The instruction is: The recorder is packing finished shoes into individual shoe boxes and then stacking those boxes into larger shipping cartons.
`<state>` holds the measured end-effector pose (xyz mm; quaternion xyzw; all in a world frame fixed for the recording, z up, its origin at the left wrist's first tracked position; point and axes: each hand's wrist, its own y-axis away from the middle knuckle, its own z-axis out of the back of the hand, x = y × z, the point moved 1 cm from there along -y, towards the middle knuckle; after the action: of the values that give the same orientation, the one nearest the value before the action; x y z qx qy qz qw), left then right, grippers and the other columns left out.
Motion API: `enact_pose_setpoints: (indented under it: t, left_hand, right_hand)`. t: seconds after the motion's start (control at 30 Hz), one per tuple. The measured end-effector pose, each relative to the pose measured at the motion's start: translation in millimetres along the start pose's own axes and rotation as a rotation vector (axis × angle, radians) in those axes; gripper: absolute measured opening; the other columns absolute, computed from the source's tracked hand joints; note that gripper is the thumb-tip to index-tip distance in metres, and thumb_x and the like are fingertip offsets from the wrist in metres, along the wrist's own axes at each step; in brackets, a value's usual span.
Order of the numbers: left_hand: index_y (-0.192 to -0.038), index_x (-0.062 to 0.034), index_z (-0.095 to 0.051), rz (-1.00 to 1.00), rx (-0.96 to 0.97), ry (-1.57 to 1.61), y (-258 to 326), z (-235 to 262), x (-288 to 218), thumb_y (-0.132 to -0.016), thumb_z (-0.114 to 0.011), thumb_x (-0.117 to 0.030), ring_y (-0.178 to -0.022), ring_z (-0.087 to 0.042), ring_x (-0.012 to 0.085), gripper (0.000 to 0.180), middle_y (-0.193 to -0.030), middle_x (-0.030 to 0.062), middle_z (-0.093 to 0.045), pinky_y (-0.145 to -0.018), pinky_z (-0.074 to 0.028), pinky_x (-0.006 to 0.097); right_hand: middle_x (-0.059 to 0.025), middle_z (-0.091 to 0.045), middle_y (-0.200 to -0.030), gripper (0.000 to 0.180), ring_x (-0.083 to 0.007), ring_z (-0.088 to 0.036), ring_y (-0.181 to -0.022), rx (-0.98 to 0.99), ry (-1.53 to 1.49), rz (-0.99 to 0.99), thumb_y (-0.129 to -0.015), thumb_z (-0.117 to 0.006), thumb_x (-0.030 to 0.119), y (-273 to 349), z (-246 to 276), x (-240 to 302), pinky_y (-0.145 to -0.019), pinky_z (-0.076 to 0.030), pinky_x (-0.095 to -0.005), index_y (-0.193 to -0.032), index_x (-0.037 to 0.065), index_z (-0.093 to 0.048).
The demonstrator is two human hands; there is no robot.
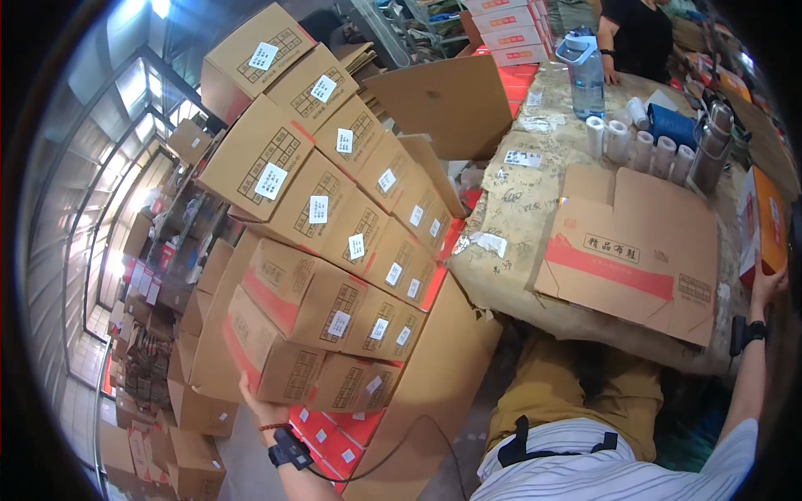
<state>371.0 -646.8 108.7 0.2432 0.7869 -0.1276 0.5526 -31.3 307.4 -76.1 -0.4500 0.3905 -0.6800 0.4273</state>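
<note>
My left hand (262, 409) is at the lower corner of a brown cardboard carton (266, 355) with a pink-red stripe, at the near end of a stack. Its fingers press against that carton's edge, and some of them are hidden by it. On the far right, my right hand (769, 288) grips the lower edge of an orange and white box (764, 219) at the table's side. Between my hands, a flattened brown carton (626, 242) with a red band lies on the worn table (493, 271).
Tall rows of labelled cartons (317, 209) lean on the left, with red boxes (342, 434) under them. A water bottle (587, 79), white rolls (618, 140) and a steel flask (712, 149) stand on the table. Another person (639, 37) is beyond it. A cable (422, 426) hangs by my left wrist.
</note>
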Motion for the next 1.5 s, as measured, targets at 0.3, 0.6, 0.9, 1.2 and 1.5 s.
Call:
enact_pose_setpoints:
  t: [0.3, 0.6, 0.9, 1.2, 1.5]
  left_hand:
    - [-0.142, -0.0076, -0.029, -0.277, -0.056, -0.116, 34.3, -25.0, 17.2, -0.092, -0.035, -0.059, -0.130, -0.035, 0.0289, 0.072, -0.143, 0.0131, -0.033, -0.106, -0.030, 0.044]
    - [-0.137, -0.0016, -0.034, -1.827, 0.110, -1.020, 83.3, -124.8, 45.9, -0.094, -0.030, -0.045, -0.126, -0.035, 0.0303, 0.061, -0.141, 0.0172, -0.032, -0.102, -0.033, 0.046]
    - [-0.116, 0.0063, -0.049, -1.129, 0.745, -0.644, 140.6, -258.3, 127.4, -0.084, -0.057, -0.013, -0.115, -0.042, 0.0375, 0.038, -0.122, 0.0227, -0.045, -0.095, -0.037, 0.047]
    - [-0.142, -0.0070, -0.030, 0.115, 1.178, -0.376, 172.9, -371.3, 213.6, -0.091, -0.038, -0.056, -0.120, -0.043, 0.0295, 0.070, -0.131, 0.0154, -0.044, -0.096, -0.040, 0.044]
    - [-0.139, -0.0078, -0.034, 0.850, 1.124, 0.042, 147.3, -381.1, 220.8, -0.086, -0.046, -0.061, -0.123, -0.045, 0.0285, 0.076, -0.136, 0.0152, -0.044, -0.100, -0.040, 0.043]
  right_hand:
    - [-0.0260, -0.023, -0.143, 0.111, -0.0414, -0.020, -0.132, 0.050, 0.182, -0.185, -0.058, -0.070, 0.072, 32.1, -14.1, -20.0, -0.103, -0.025, -0.0546, -0.144, 0.019, -0.023]
    - [-0.0262, -0.036, -0.131, 0.098, -0.0424, -0.031, -0.123, 0.244, 0.170, -0.293, -0.055, -0.085, 0.038, 12.2, 1.4, -39.7, -0.104, -0.028, -0.0482, -0.131, 0.003, -0.034]
    - [-0.0103, -0.048, -0.120, 0.077, -0.0276, -0.049, -0.109, 0.093, -1.062, -1.132, -0.065, -0.078, 0.022, -22.0, 62.7, -21.3, -0.089, -0.044, -0.0449, -0.130, 0.016, -0.037]
    - [-0.0048, -0.048, -0.122, 0.079, -0.0215, -0.045, -0.121, 0.538, -1.550, -0.807, -0.066, -0.073, 0.025, -22.8, 199.3, 92.1, -0.102, -0.038, -0.0376, -0.131, 0.011, -0.031]
    - [-0.0165, -0.018, -0.147, 0.112, -0.0311, -0.016, -0.139, 1.096, -1.388, 0.190, -0.040, -0.091, 0.027, -31.9, 220.6, 192.3, -0.110, -0.020, -0.0417, -0.133, 0.021, -0.029]
